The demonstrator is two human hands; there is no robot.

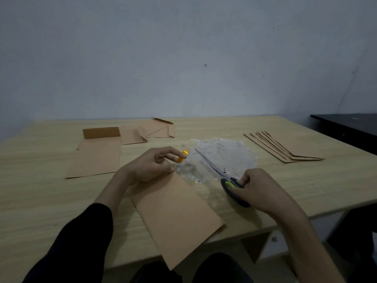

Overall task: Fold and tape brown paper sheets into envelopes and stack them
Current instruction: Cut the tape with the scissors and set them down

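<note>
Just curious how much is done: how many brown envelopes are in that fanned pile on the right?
5 by the edges I can see, all overlapping in one fanned pile at the far right of the table, beyond the right hand. More may lie hidden underneath.

Folded brown envelope (175, 217) lies flat and skewed, its near corner overhanging the desk (40, 190) edge. Orange tape roll (183, 156) pinched in left hand (149, 166). Scissors (216, 168) gripped by right hand (259, 188). Finished envelopes (285, 148) fanned at far right. Part-folded sheets (98, 158) at far left.

Head-worn, forward-down, near the table (51, 201)
</note>
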